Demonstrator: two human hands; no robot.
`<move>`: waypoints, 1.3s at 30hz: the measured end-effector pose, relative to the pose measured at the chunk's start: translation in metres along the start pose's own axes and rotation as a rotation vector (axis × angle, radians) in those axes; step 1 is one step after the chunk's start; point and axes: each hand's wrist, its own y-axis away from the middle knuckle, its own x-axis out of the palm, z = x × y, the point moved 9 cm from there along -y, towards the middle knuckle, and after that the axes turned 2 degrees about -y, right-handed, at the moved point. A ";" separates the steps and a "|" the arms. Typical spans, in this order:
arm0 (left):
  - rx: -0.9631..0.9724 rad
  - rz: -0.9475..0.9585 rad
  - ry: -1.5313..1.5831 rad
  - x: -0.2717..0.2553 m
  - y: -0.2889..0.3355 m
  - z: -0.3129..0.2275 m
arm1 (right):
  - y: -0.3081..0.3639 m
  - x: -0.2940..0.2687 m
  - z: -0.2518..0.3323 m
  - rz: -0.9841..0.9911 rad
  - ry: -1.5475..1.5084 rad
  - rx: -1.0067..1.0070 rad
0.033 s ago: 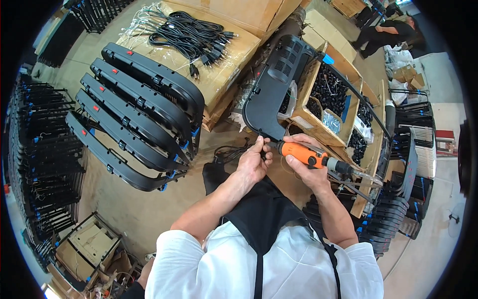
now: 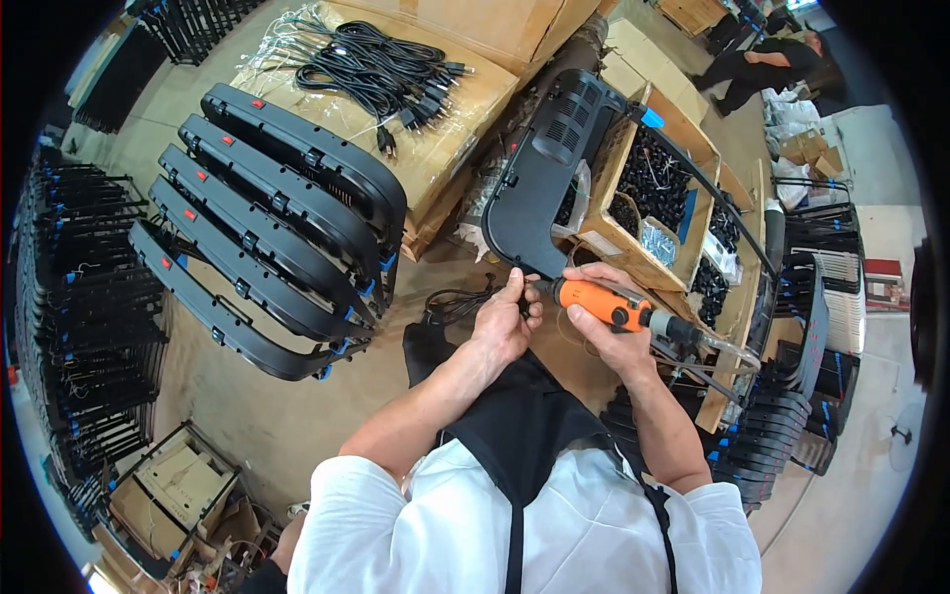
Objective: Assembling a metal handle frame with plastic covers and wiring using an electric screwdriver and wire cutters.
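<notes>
An orange power screwdriver (image 2: 601, 300) is gripped in my right hand (image 2: 616, 332), its tip pointing left toward my other hand. My left hand (image 2: 508, 319) pinches a small black part (image 2: 525, 305) just below the near end of a long black plastic housing (image 2: 529, 223). The fingers hide most of that part, and the driver's tip meets it or comes very close; which, I cannot tell. A black cable (image 2: 457, 305) hangs in loops beside my left fingers. The housing leans against a wooden bin, with its vented end farther away.
Several black curved frames with red switches (image 2: 190, 214) stand in a row at left. Bundled black power cords (image 2: 381, 74) lie on a cardboard box (image 2: 455, 163). The wooden bin (image 2: 604, 238) at right holds black parts and screws. Another person (image 2: 772, 69) is at the far right.
</notes>
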 end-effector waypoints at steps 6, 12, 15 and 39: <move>0.052 0.009 -0.218 -0.008 0.004 -0.011 | -0.030 0.008 0.001 -0.036 0.066 0.011; 0.063 0.127 -0.362 -0.017 0.009 -0.016 | -0.052 0.017 -0.016 0.005 0.083 0.036; 0.019 0.118 -0.422 -0.023 0.007 -0.018 | -0.064 0.022 -0.015 0.062 0.168 0.027; 0.038 0.026 0.066 0.022 -0.013 -0.062 | -0.068 0.013 0.026 0.087 -0.043 0.021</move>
